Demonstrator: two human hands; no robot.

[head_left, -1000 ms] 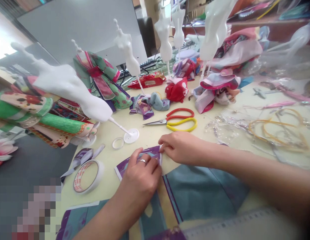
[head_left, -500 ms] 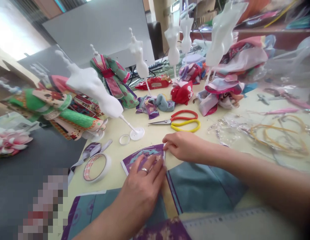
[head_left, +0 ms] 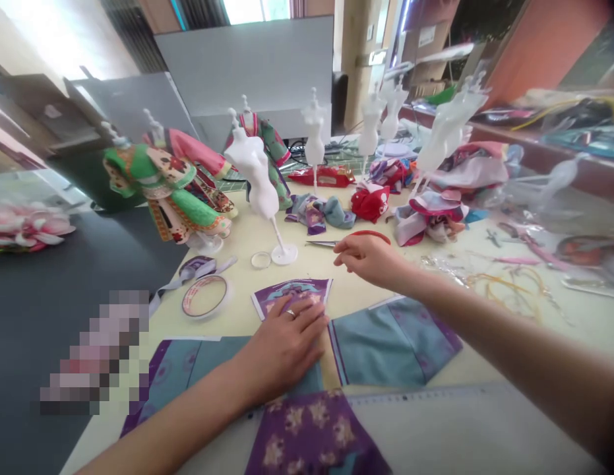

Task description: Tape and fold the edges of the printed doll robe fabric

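Observation:
My left hand [head_left: 289,346] lies flat, fingers stretched, on a cross-shaped piece of patterned fabric. A purple flap [head_left: 273,290] shows beyond its fingertips. The teal panel [head_left: 376,343] spreads to the right, and a purple floral panel [head_left: 311,429] points towards me. Just above the table, my right hand [head_left: 363,259] hangs with loosely bent fingers and nothing visible in them. It is beside the scissors [head_left: 320,243] and hides most of their handles; a red loop shows behind it. Whether it touches them I cannot tell.
A clear ruler [head_left: 405,397] lies along the fabric's right side. To the left is a tape roll [head_left: 206,297]. Small white mannequins [head_left: 262,178] stand behind, some dressed. Crumpled doll clothes [head_left: 430,218] and tangled yellow cord [head_left: 504,284] are at the right.
My right hand has left the purple flap's corner and moved away from me to the scissors. My left hand stays on the fabric. The camera view has tilted up.

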